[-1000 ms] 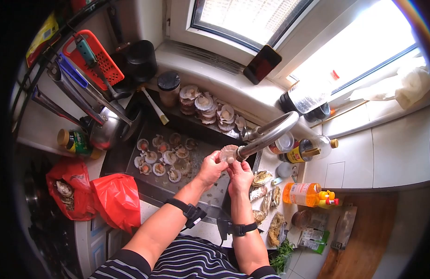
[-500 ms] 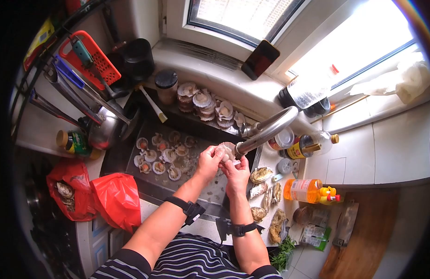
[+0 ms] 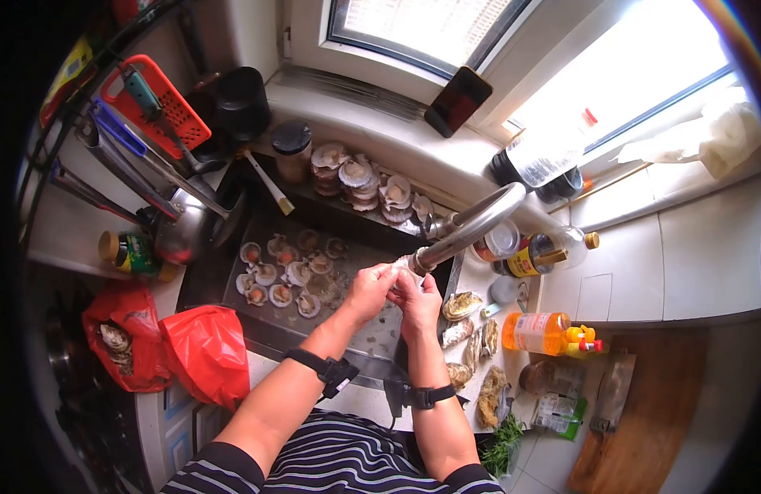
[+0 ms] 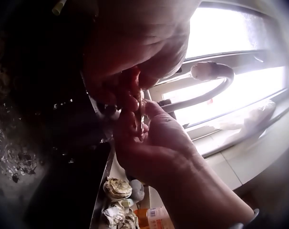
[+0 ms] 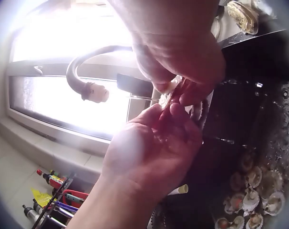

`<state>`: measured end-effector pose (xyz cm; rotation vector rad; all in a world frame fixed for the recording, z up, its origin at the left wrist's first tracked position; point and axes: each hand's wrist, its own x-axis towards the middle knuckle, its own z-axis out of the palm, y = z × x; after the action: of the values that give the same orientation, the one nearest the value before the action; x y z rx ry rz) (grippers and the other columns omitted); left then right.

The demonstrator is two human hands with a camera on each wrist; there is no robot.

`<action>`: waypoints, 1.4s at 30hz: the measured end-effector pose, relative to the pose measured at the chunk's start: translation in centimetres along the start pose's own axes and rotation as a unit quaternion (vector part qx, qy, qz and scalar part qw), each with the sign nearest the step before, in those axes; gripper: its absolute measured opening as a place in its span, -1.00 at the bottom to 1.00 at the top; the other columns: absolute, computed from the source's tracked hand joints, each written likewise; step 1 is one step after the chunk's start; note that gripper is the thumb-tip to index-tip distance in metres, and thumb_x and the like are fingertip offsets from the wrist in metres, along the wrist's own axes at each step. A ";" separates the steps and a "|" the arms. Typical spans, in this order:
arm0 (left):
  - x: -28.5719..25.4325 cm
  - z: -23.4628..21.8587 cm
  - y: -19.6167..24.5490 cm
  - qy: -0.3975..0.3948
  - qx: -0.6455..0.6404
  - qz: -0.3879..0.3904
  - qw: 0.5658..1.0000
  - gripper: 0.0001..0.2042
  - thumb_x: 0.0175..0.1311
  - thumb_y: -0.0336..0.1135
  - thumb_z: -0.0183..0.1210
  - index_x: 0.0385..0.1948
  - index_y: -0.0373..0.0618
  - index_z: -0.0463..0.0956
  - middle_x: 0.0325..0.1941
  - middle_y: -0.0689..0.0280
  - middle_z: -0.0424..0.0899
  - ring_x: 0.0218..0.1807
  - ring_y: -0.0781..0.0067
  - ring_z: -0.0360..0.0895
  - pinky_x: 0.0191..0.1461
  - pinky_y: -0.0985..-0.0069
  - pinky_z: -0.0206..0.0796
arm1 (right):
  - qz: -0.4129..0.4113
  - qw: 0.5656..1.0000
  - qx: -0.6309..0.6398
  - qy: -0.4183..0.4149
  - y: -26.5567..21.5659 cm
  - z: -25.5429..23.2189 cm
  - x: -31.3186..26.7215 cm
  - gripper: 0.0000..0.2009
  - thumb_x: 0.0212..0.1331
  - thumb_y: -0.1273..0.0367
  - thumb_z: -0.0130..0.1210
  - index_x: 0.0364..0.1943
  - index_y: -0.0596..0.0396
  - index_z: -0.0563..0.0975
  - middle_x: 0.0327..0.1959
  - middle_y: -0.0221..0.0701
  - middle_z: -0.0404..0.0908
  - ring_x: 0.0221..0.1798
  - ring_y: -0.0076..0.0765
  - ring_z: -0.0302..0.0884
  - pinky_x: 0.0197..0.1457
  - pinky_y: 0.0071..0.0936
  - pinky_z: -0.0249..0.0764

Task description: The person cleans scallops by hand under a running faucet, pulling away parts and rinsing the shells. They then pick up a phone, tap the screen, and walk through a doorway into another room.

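Both hands pinch one shell (image 3: 403, 265) between thumbs and fingers, the left hand (image 3: 371, 295) at its left side, the right hand (image 3: 419, 306) at its right. It is at the mouth of the tap (image 3: 478, 224), above the sink (image 3: 362, 331). Opened scallops (image 3: 282, 273) lie in the sink; oysters (image 3: 462, 306) rest beside it.

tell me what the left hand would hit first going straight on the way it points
Past the shell it pinches, the left hand would probably meet the open end of the metal tap first. Depth is unclear in the head view, so it might pass underneath.
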<state>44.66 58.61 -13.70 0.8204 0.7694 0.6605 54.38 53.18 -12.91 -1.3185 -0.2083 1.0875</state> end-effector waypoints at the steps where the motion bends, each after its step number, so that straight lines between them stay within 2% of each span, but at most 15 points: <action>1: -0.2 0.1 0.1 -0.006 0.012 -0.003 1.000 -0.75 0.40 -0.25 -0.03 -0.18 -0.23 0.54 -0.36 0.38 0.62 -0.39 0.66 0.51 -0.30 0.67 0.37 | 0.031 0.999 0.011 -0.001 -0.3 -0.5 0.2 -0.74 0.15 0.45 0.16 -0.08 0.12 0.44 -0.29 -0.39 0.59 -0.37 -0.46 0.58 -0.30 -0.49 0.61; 2: -0.4 0.1 0.3 -0.012 0.025 -0.006 1.000 -0.76 0.41 -0.24 -0.03 -0.20 -0.21 0.54 -0.37 0.39 0.60 -0.39 0.65 0.51 -0.28 0.67 0.36 | 0.062 0.998 0.022 -0.001 -0.5 -0.8 0.4 -0.75 0.16 0.43 0.16 -0.09 0.13 0.44 -0.28 -0.38 0.60 -0.37 -0.44 0.60 -0.30 -0.46 0.63; 6: -0.6 0.4 0.8 -0.005 0.011 -0.008 1.000 -0.76 0.39 -0.24 -0.02 -0.22 -0.21 0.56 -0.35 0.38 0.62 -0.40 0.66 0.50 -0.31 0.69 0.33 | 0.059 0.997 -0.024 -0.041 -1.1 -0.9 0.5 -0.77 0.15 0.43 0.16 -0.14 0.14 0.43 -0.23 -0.34 0.58 -0.37 -0.42 0.60 -0.32 -0.50 0.62; 8: -0.5 0.3 1.2 -0.006 -0.016 -0.021 1.000 -0.77 0.38 -0.25 0.00 -0.24 -0.20 0.57 -0.34 0.38 0.63 -0.39 0.67 0.49 -0.32 0.70 0.32 | 0.030 0.997 -0.037 -0.055 -1.1 -0.6 0.4 -0.65 0.08 0.49 0.19 -0.04 0.12 0.39 -0.22 -0.37 0.56 -0.33 -0.48 0.56 -0.33 -0.58 0.55; 10: -0.4 -0.1 1.8 -0.001 0.040 -0.016 0.999 -0.76 0.37 -0.24 0.02 -0.25 -0.20 0.58 -0.33 0.38 0.64 -0.38 0.68 0.50 -0.31 0.69 0.33 | 0.013 0.997 -0.034 -0.071 -1.4 -0.5 -0.1 -0.54 0.02 0.52 0.24 0.06 0.14 0.37 -0.25 -0.43 0.53 -0.35 -0.58 0.49 -0.39 -0.66 0.44; 13: -0.4 -0.3 2.1 0.010 0.060 -0.003 0.998 -0.76 0.36 -0.23 0.03 -0.22 -0.20 0.58 -0.32 0.40 0.64 -0.37 0.69 0.50 -0.30 0.70 0.34 | 0.022 0.994 -0.027 -0.105 -1.7 -0.8 -0.1 -0.48 0.00 0.57 0.20 0.12 0.12 0.32 -0.20 -0.43 0.53 -0.30 -0.56 0.52 -0.36 -0.67 0.46; 19: -0.6 -0.4 1.4 0.007 0.039 -0.015 0.999 -0.74 0.35 -0.21 0.04 -0.12 -0.18 0.57 -0.30 0.44 0.63 -0.38 0.73 0.47 -0.28 0.71 0.34 | 0.061 0.995 -0.006 -0.075 -1.7 -1.5 0.4 -0.55 0.09 0.56 0.05 0.13 0.09 0.32 -0.16 -0.39 0.55 -0.32 -0.51 0.58 -0.37 -0.66 0.51; 22: -0.9 -0.1 1.1 0.005 0.025 -0.021 0.999 -0.73 0.34 -0.20 0.05 -0.11 -0.17 0.56 -0.30 0.44 0.62 -0.37 0.74 0.46 -0.27 0.71 0.33 | 0.045 0.998 -0.016 -0.044 -1.2 -1.5 0.4 -0.60 0.14 0.53 -0.01 0.11 0.08 0.33 -0.17 -0.38 0.55 -0.38 -0.51 0.58 -0.40 -0.66 0.50; 26: -1.3 0.5 1.4 0.015 -0.002 -0.010 1.000 -0.71 0.34 -0.24 0.06 -0.07 -0.25 0.55 -0.28 0.45 0.61 -0.40 0.76 0.41 -0.31 0.73 0.29 | 0.020 0.999 0.011 -0.027 -0.9 -0.9 0.0 -0.57 0.13 0.54 0.01 0.12 0.06 0.28 -0.14 -0.38 0.53 -0.35 -0.52 0.56 -0.42 -0.67 0.47; 31: -1.5 0.3 1.0 0.003 0.019 0.001 1.000 -0.73 0.34 -0.23 0.06 -0.06 -0.18 0.53 -0.23 0.45 0.62 -0.33 0.75 0.45 -0.24 0.71 0.31 | 0.033 0.996 0.070 -0.052 -0.5 -0.5 -0.5 -0.45 0.04 0.57 0.11 0.16 -0.01 0.23 -0.08 -0.37 0.48 -0.25 -0.52 0.52 -0.41 -0.68 0.44; 34: -1.6 0.4 0.4 0.007 0.006 0.020 1.000 -0.74 0.32 -0.28 0.05 -0.04 -0.17 0.52 -0.21 0.45 0.61 -0.33 0.75 0.44 -0.23 0.72 0.30 | 0.027 0.997 0.071 -0.028 -0.6 0.1 -0.8 -0.40 0.01 0.58 0.15 0.18 -0.05 0.22 -0.07 -0.37 0.48 -0.23 -0.53 0.51 -0.40 -0.69 0.43; 35: -1.5 0.4 0.4 0.008 -0.002 0.026 1.000 -0.74 0.32 -0.29 0.05 -0.04 -0.16 0.52 -0.21 0.46 0.61 -0.34 0.76 0.43 -0.23 0.73 0.29 | 0.024 0.997 0.067 -0.019 -0.7 0.5 -1.1 -0.43 0.01 0.58 0.14 0.16 0.00 0.25 -0.09 -0.38 0.49 -0.25 -0.54 0.51 -0.38 -0.70 0.43; 38: -1.5 -0.6 1.1 0.025 0.019 -0.031 0.999 -0.76 0.30 -0.33 0.03 -0.05 -0.12 0.52 -0.22 0.48 0.61 -0.36 0.76 0.42 -0.22 0.73 0.29 | 0.014 0.995 0.024 -0.096 -0.7 -0.3 -0.8 -0.53 0.05 0.61 0.09 0.09 0.02 0.31 -0.14 -0.42 0.54 -0.24 -0.48 0.57 -0.32 -0.61 0.50; 39: -1.3 -1.1 1.0 0.024 0.020 -0.039 0.999 -0.77 0.28 -0.33 0.04 -0.07 -0.08 0.53 -0.22 0.49 0.61 -0.37 0.76 0.41 -0.22 0.72 0.30 | 0.021 0.998 0.008 -0.067 -0.7 -0.2 -1.0 -0.66 0.09 0.57 0.08 -0.01 0.06 0.40 -0.21 -0.46 0.57 -0.31 -0.54 0.56 -0.34 -0.62 0.48; 42: -1.1 -1.5 1.0 0.033 0.036 -0.040 0.998 -0.77 0.28 -0.33 0.04 -0.08 -0.10 0.53 -0.23 0.48 0.61 -0.38 0.74 0.42 -0.23 0.69 0.32 | 0.057 0.996 -0.033 -0.054 -1.4 -0.2 -0.6 -0.76 0.12 0.52 0.07 -0.09 0.07 0.45 -0.29 -0.48 0.60 -0.34 -0.57 0.57 -0.34 -0.64 0.48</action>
<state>42.61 58.92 -13.18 0.8323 0.8860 0.5925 54.91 52.78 -11.46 -1.3448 -0.2547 1.2594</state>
